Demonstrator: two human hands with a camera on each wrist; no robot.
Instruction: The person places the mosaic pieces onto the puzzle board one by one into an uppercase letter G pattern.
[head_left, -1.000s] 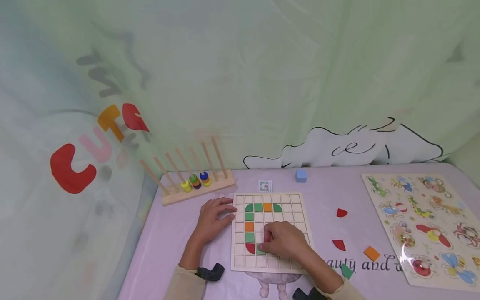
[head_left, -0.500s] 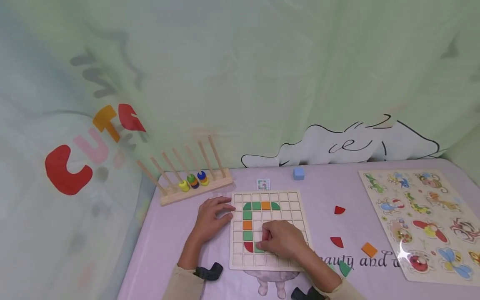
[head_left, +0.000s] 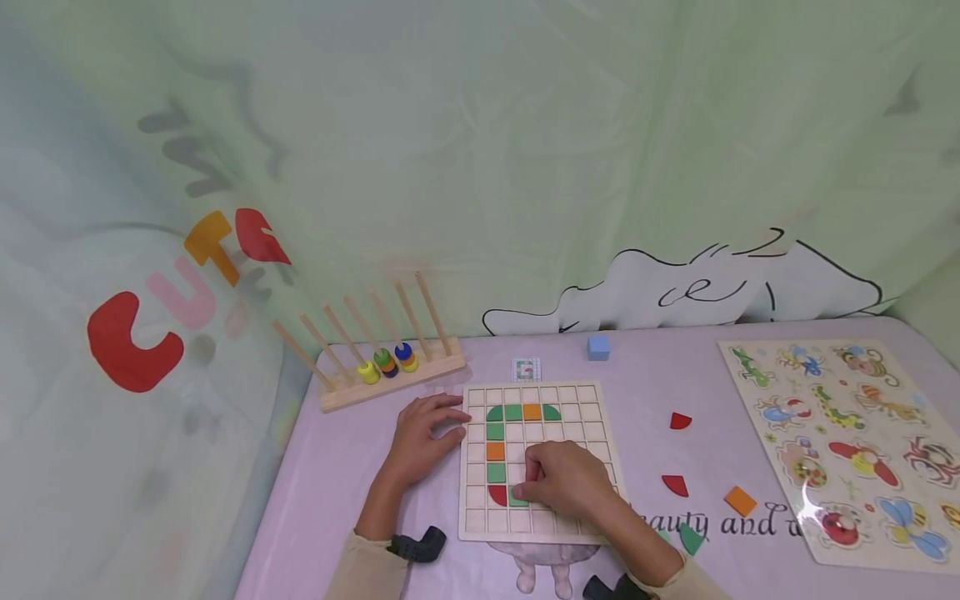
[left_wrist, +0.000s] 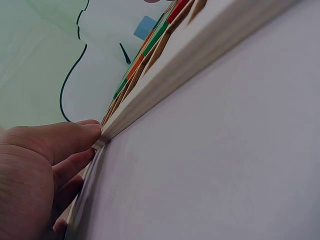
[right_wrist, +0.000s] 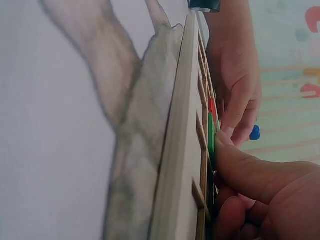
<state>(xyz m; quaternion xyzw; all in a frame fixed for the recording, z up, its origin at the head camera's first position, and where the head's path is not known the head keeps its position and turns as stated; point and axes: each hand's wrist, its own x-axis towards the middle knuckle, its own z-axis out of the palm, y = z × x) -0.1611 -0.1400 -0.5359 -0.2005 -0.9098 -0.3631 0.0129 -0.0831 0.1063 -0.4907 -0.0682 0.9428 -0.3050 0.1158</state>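
Note:
A square wooden grid board (head_left: 588, 454) lies on the table, with green, orange and red tiles set in its cells in a C-like line. My right hand (head_left: 568, 479) is over the lower middle of the board. Its thumb and curled fingers pinch a green square tile (head_left: 517, 497), just right of a red quarter-round tile (head_left: 497, 495). In the right wrist view the thumb tip lies against that green tile (right_wrist: 211, 142). At the board's left side, my left hand (head_left: 422, 437) has loosely extended fingers. Its thumb (left_wrist: 80, 134) and fingertips touch the board's edge in the left wrist view.
Behind the left hand stands a wooden peg rack (head_left: 393, 375) with coloured beads. A small pattern card (head_left: 527, 369) and a blue cube (head_left: 597, 348) lie beyond the board. Loose red, orange tile (head_left: 740, 501) and green pieces lie right, before an insect puzzle board (head_left: 832, 450).
The view shifts slightly between the frames. Both hands keep their places on the board, and the tiles stay where they were.

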